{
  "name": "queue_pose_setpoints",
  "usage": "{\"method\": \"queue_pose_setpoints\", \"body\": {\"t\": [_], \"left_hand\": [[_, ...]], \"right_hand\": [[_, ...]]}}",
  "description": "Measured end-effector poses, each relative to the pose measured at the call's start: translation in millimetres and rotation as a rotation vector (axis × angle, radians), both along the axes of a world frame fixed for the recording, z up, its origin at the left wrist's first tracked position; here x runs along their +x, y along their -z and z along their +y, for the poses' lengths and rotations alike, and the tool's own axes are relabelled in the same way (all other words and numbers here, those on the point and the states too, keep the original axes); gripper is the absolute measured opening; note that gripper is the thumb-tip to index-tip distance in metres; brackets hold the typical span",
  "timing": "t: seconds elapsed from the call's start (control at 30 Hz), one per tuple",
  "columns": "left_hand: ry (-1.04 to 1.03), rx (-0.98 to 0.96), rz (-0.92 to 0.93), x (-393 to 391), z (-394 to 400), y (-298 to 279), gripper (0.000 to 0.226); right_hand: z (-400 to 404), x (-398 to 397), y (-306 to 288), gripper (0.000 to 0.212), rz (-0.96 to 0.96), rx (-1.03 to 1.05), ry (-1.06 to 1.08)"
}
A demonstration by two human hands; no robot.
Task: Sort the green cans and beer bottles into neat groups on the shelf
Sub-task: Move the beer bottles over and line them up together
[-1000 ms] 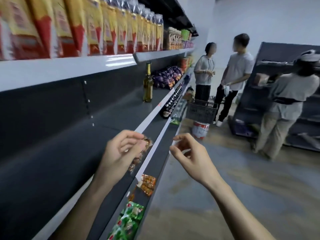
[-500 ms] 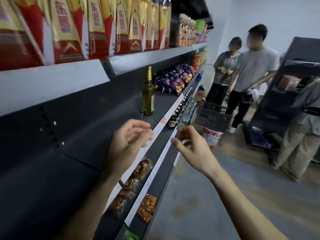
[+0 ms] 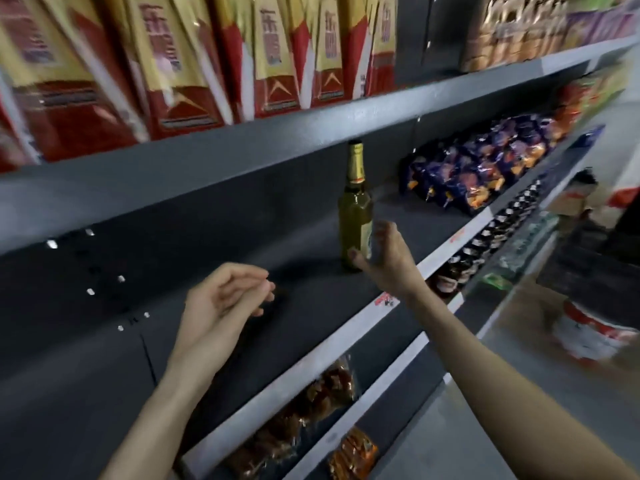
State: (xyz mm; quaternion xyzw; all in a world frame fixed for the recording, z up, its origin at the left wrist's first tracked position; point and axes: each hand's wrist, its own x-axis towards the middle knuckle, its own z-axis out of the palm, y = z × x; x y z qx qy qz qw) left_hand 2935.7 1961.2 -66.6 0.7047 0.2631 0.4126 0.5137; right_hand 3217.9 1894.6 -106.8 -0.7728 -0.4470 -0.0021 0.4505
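Reaching across the frame's centre, my right hand [image 3: 384,261] has closed most of the gap to the beer bottle [image 3: 355,216] since half a second ago, when both hands hung loose in front of the shelf edge. Nearest me, at the bottom of the frame, brown snack packets [image 3: 311,407] lie on the lower shelves. Just above them my left hand [image 3: 221,303] floats over the bare dark shelf [image 3: 242,244], fingers loosely curled and carrying nothing. Further in, the right grip is spread, thumb low and fingers high, cupped at the bottle's label side; whether skin already touches glass I cannot tell. The bottle stands upright and alone at mid-frame, with purple snack bags [image 3: 467,174] beyond it at the upper right and red-and-gold bags [image 3: 173,64] on the shelf above. No green cans show anywhere, so I judge sorting has barely begun: this bottle is the first piece, and the next move is closing round its body without tipping it.
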Motion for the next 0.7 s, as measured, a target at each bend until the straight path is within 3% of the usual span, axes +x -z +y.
{"method": "queue_pose_setpoints", "body": {"t": [0.23, 0.33, 0.53, 0.7], "left_hand": [[-0.243, -0.012, 0.082, -5, -7, 4, 0.020], [-0.338, -0.028, 0.103, -12, -8, 4, 0.005], [-0.433, -0.055, 0.131, -17, -16, 7, 0.006], [-0.463, -0.091, 0.125, -15, -24, 16, 0.007]], "right_hand": [[63, 54, -7, 0.082, 0.143, 0.070, -0.054], [79, 63, -4, 0.087, 0.209, 0.072, -0.065], [89, 76, 5, 0.075, 0.159, 0.035, 0.020], [69, 70, 8, 0.074, 0.108, 0.120, -0.052]]}}
